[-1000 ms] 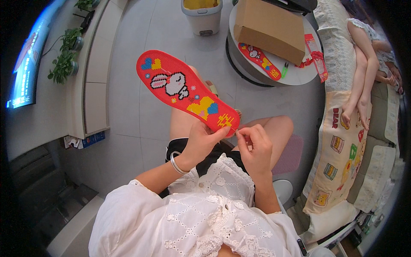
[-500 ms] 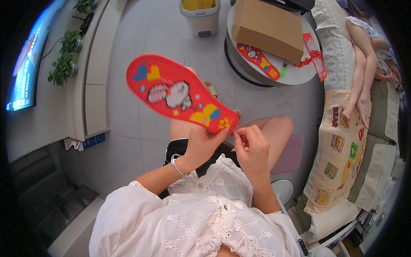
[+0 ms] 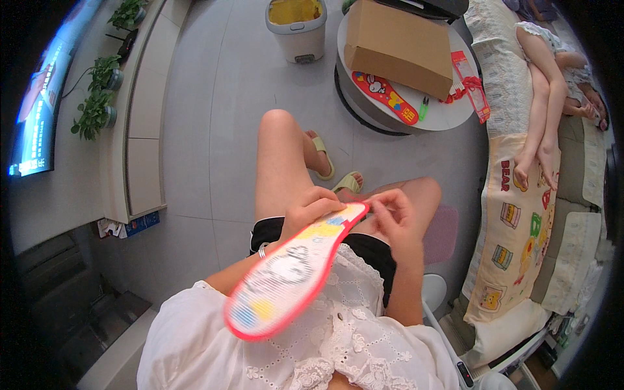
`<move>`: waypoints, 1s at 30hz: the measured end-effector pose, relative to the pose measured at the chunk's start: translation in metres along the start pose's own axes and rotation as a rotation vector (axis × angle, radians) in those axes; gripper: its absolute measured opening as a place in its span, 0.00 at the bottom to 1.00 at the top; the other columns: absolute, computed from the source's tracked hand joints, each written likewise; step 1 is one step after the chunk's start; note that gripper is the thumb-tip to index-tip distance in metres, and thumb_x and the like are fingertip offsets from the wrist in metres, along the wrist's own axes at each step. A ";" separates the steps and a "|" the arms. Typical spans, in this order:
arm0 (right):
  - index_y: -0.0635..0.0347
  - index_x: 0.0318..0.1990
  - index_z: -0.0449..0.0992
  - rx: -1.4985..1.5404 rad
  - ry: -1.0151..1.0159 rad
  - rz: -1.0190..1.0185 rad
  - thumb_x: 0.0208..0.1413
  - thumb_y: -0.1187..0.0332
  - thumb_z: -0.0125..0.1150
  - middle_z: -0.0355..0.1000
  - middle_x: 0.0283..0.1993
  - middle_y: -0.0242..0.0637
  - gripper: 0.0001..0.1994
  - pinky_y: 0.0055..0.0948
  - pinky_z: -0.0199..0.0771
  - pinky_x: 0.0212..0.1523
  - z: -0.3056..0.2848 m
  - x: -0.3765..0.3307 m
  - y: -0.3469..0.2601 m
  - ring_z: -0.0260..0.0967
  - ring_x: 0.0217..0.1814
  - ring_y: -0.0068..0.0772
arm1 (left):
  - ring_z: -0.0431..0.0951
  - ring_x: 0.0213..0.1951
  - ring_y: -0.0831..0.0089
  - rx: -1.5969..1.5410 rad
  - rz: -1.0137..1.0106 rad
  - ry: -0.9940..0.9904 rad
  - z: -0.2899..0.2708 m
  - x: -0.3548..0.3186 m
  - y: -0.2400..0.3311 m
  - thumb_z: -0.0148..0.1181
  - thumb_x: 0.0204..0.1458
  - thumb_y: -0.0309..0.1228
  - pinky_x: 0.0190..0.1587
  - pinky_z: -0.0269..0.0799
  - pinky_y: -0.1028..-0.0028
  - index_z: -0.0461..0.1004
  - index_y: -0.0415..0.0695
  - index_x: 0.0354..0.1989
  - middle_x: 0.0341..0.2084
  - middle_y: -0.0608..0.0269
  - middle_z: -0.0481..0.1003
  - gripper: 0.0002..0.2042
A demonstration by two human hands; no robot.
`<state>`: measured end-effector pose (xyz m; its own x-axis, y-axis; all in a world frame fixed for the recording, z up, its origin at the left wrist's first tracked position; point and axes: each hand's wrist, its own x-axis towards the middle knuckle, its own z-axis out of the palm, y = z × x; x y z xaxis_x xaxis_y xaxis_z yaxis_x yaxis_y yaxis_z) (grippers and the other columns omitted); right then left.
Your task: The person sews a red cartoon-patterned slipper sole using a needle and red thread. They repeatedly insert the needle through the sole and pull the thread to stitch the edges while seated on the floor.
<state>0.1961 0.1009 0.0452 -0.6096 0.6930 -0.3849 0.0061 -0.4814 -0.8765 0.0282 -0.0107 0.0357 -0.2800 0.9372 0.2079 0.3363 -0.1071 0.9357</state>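
The left hand grips a red-edged embroidered insole near its narrow heel end, fingers curled over the upper edge and clenched on it, so the insole slants from those fingers down toward the person's white lace top, its pale back side with faint coloured stitching turned up to the camera. The wide toe end lies nearest the chest, well below the gripping fingers. Just to the right of the insole's heel tip, the right hand is pinched together, thumb and forefinger closed close against the tip; whether they hold a needle or thread is too small to tell. A thin bracelet sits on the left wrist, just under the insole's edge. Both hands hover over the lap, above black shorts and bare knees. Beyond the fingers, on the grey floor, two pale green slippers rest on the person's feet. Farther out past the hands stands a round white table bearing a cardboard box, a second red insole beside the box, a small green tool and red packaging. A small bin with a yellow liner stands to the left of that table. Far right of the fingers another person lies on a sofa with a patterned cover, and far left potted plants line a low white cabinet.
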 end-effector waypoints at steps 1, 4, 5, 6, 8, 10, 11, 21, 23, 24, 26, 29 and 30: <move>0.63 0.37 0.70 -0.020 -0.010 0.066 0.59 0.72 0.56 0.71 0.35 0.32 0.04 0.13 0.62 0.23 -0.015 0.000 -0.004 0.65 0.25 0.15 | 0.75 0.32 0.69 -0.059 0.008 -0.037 -0.002 0.001 -0.001 0.65 0.47 0.38 0.34 0.69 0.77 0.76 0.37 0.37 0.33 0.56 0.73 0.16; 0.64 0.36 0.73 0.015 -0.185 0.195 0.56 0.73 0.58 0.69 0.34 0.29 0.04 0.14 0.64 0.30 -0.024 0.003 -0.009 0.64 0.29 0.15 | 0.76 0.33 0.69 -0.206 0.004 -0.123 0.001 0.000 -0.002 0.63 0.51 0.42 0.36 0.70 0.77 0.76 0.38 0.36 0.34 0.56 0.74 0.17; 0.64 0.36 0.74 0.046 -0.272 0.227 0.56 0.73 0.59 0.68 0.33 0.29 0.04 0.14 0.64 0.32 -0.024 0.004 -0.010 0.64 0.30 0.15 | 0.76 0.33 0.69 -0.245 -0.005 -0.146 0.003 0.000 0.000 0.62 0.51 0.43 0.36 0.70 0.77 0.76 0.39 0.35 0.34 0.56 0.74 0.17; 0.64 0.36 0.74 0.115 -0.329 0.248 0.55 0.73 0.60 0.68 0.34 0.29 0.04 0.15 0.64 0.34 -0.025 0.004 -0.009 0.64 0.32 0.15 | 0.76 0.33 0.69 -0.283 -0.013 -0.168 0.005 0.000 0.002 0.62 0.51 0.44 0.36 0.70 0.76 0.76 0.39 0.35 0.34 0.56 0.74 0.17; 0.64 0.36 0.74 0.255 -0.437 0.291 0.54 0.74 0.61 0.68 0.35 0.29 0.05 0.16 0.64 0.36 -0.028 0.005 -0.003 0.64 0.35 0.16 | 0.76 0.34 0.70 -0.305 0.031 -0.222 0.003 0.006 0.005 0.61 0.53 0.39 0.37 0.71 0.76 0.76 0.39 0.35 0.34 0.57 0.74 0.14; 0.64 0.35 0.73 0.359 -0.456 0.280 0.55 0.74 0.60 0.66 0.37 0.29 0.04 0.16 0.63 0.35 -0.027 0.003 0.006 0.63 0.36 0.17 | 0.75 0.34 0.70 -0.336 -0.048 -0.262 0.005 0.012 0.015 0.62 0.53 0.34 0.37 0.71 0.76 0.76 0.39 0.35 0.34 0.57 0.74 0.10; 0.64 0.34 0.72 0.419 -0.463 0.264 0.55 0.74 0.59 0.65 0.38 0.29 0.03 0.16 0.63 0.35 -0.021 0.002 0.010 0.62 0.37 0.17 | 0.75 0.34 0.71 -0.357 -0.098 -0.258 0.007 0.012 0.021 0.63 0.51 0.26 0.37 0.71 0.77 0.75 0.39 0.35 0.34 0.58 0.75 0.06; 0.59 0.41 0.66 1.201 -0.171 0.239 0.63 0.71 0.48 0.62 0.32 0.33 0.03 0.27 0.79 0.44 -0.052 0.007 0.041 0.62 0.32 0.26 | 0.76 0.34 0.78 -0.825 -0.807 0.026 0.012 0.010 0.033 0.63 0.50 0.23 0.35 0.71 0.78 0.70 0.38 0.44 0.35 0.64 0.76 0.14; 0.60 0.41 0.66 1.192 -0.134 0.184 0.63 0.72 0.48 0.61 0.30 0.32 0.03 0.30 0.77 0.49 -0.064 0.007 0.046 0.62 0.32 0.26 | 0.76 0.34 0.78 -0.841 -0.830 0.027 0.011 0.010 0.032 0.63 0.50 0.23 0.35 0.72 0.79 0.70 0.39 0.44 0.35 0.64 0.76 0.13; 0.60 0.40 0.66 1.187 -0.116 0.157 0.64 0.72 0.48 0.60 0.29 0.31 0.03 0.32 0.77 0.51 -0.069 0.007 0.046 0.62 0.32 0.25 | 0.76 0.34 0.78 -0.843 -0.822 0.021 0.011 0.010 0.031 0.64 0.50 0.23 0.35 0.72 0.78 0.70 0.38 0.44 0.35 0.63 0.76 0.14; 0.63 0.37 0.67 1.152 -0.010 0.137 0.64 0.72 0.47 0.59 0.26 0.31 0.04 0.35 0.73 0.57 -0.079 0.004 0.045 0.61 0.29 0.25 | 0.77 0.34 0.77 -0.856 -0.825 0.012 0.011 0.008 0.031 0.64 0.50 0.23 0.35 0.72 0.78 0.70 0.38 0.44 0.36 0.63 0.76 0.14; 0.65 0.35 0.67 1.140 0.091 0.105 0.64 0.72 0.47 0.59 0.25 0.32 0.07 0.36 0.71 0.59 -0.093 0.004 0.048 0.60 0.26 0.25 | 0.77 0.35 0.77 -0.875 -0.854 -0.001 0.012 0.007 0.032 0.64 0.49 0.23 0.36 0.73 0.78 0.70 0.38 0.44 0.36 0.62 0.76 0.14; 0.66 0.34 0.67 1.153 0.109 0.091 0.64 0.72 0.46 0.59 0.24 0.32 0.07 0.37 0.70 0.60 -0.097 0.004 0.048 0.60 0.26 0.26 | 0.77 0.35 0.77 -0.871 -0.862 -0.007 0.014 0.007 0.032 0.64 0.49 0.23 0.37 0.73 0.78 0.70 0.38 0.45 0.36 0.62 0.76 0.15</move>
<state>0.2709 0.1325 -0.0269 -0.5725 0.6459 -0.5050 -0.7131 -0.6963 -0.0822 0.0494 -0.0028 0.0633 -0.1081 0.8128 -0.5724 -0.6713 0.3650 0.6451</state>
